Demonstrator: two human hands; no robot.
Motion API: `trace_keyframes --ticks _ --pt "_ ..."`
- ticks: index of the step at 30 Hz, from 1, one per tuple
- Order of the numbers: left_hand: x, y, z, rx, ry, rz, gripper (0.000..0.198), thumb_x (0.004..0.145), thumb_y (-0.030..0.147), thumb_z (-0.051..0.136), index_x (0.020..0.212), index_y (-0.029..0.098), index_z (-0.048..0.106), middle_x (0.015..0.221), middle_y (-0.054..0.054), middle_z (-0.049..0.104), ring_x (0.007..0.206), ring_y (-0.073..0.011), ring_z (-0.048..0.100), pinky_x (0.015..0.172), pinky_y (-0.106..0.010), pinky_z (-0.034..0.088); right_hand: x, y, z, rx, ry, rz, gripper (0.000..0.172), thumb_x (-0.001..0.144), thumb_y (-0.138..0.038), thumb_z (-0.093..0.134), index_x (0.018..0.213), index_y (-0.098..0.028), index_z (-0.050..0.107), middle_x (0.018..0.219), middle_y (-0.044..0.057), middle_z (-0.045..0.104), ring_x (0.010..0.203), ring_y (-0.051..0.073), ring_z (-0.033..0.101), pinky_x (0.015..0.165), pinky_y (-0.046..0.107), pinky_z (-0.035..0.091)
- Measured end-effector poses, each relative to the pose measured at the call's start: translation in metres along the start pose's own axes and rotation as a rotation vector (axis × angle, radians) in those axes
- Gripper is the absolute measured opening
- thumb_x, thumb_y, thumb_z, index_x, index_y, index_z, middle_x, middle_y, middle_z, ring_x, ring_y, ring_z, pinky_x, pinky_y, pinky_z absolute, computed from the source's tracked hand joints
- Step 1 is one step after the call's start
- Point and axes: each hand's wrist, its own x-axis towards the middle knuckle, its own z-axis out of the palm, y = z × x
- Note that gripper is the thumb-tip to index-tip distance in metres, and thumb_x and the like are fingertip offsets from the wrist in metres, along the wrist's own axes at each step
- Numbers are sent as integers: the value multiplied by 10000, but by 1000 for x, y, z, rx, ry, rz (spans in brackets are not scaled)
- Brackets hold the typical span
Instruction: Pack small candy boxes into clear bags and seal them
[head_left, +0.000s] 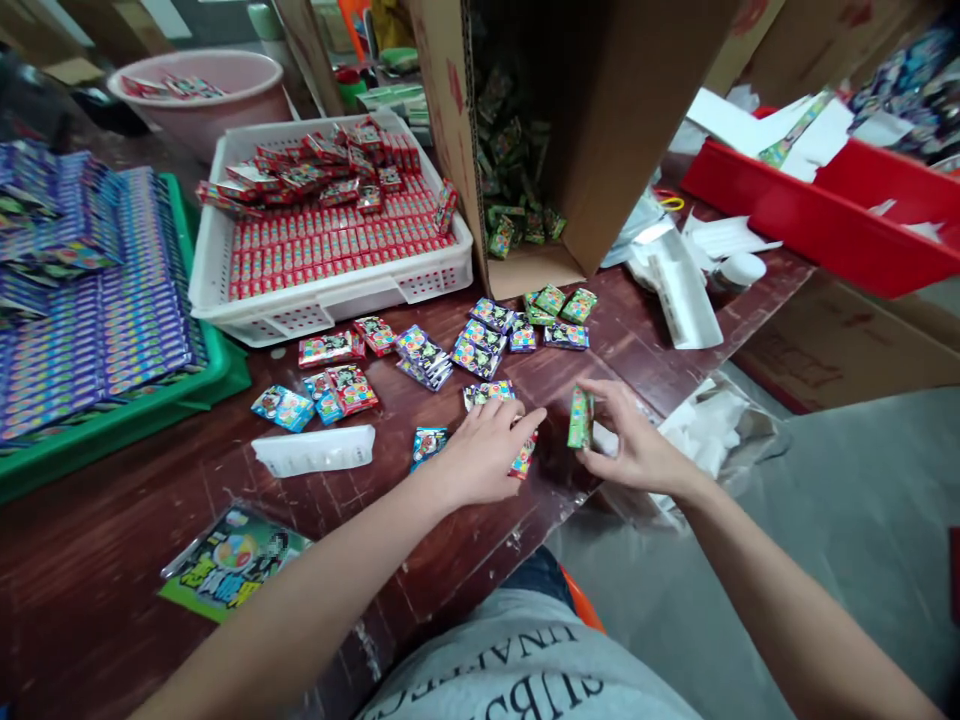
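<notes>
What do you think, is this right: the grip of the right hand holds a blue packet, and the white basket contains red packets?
Not quite: the grip of the right hand holds a green packet, not a blue one, as the head view shows. The white basket contains red packets.

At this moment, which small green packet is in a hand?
The small green packet pinched by the right hand; the other small green packets in view lie in front of the cardboard box or inside it.
</notes>
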Motion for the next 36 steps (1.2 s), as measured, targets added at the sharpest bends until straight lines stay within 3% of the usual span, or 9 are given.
trace_keyframes --ticks 4,9,14,17,20,24,28,31,36 --pt "12 21 13 -365 269 -70 899 668 122 688 1483 210 319 1416 -147 374 1316 -301 464 1123 -440 425 -23 19 17 334 128 -7 623 887 -406 653 1387 -337 288 1520 123 364 1412 289 429 1156 515 378" --pt "14 46 30 -737 297 -147 821 739 187 724 1428 240 280 1391 -135 461 1101 -245 609 966 -424 535 -36 34 12 187 86 51 1017 792 -441 769 1565 -281 127 1416 128 428 1339 311 454 1166 534 336" --pt "16 46 30 -526 415 -179 736 683 298 815 1298 229 416 1328 -121 500 1286 -332 482 1113 -540 417 -29 33 -7 184 27 21 790 839 -489 709 1505 -293 332 1406 118 434 1336 326 448 1158 515 355" --pt "14 40 32 -522 392 -87 774 670 209 759 1341 200 375 1348 -144 453 1307 -312 474 1121 -492 431 -20 35 -7 312 13 -19 701 855 -454 697 1429 -296 328 1415 131 424 1310 305 500 1100 483 439" --pt "9 34 37 -509 311 -34 817 682 145 697 1398 177 303 1386 -172 438 1330 -302 480 1121 -465 444 -15 42 -11 173 -122 -111 676 843 -411 724 1391 -285 349 1488 148 407 1420 326 410 1160 542 360" --pt "-2 25 34 -230 221 -67 815 725 314 783 1411 156 373 1503 -214 387 1449 -374 343 1213 -562 288 -13 52 -24 -189 -250 -159 868 796 -506 779 1485 -273 306 1617 171 315 1528 389 208 1201 688 134" --pt "-13 15 21 -10 122 -45 804 756 503 796 1442 247 463 1601 -131 352 1489 -395 257 1214 -617 177 -8 51 -22 -270 -260 -168 1043 808 -559 751 1598 -267 136 1613 166 339 1485 372 325 1217 654 151" --pt "-19 11 20 -3 67 -47 497 874 497 688 1323 302 599 1464 -73 532 1387 -339 420 1153 -571 267 0 42 -11 -393 -182 -129 822 835 -579 700 1520 -263 373 1428 159 535 1306 377 521 1151 631 314" --pt "-21 17 31 -29 134 -148 496 862 494 683 1292 257 612 1392 -89 575 1248 -314 517 1088 -529 325 7 19 -6 -711 182 329 757 849 -777 515 1210 -121 630 1087 236 612 969 410 652 816 545 525"
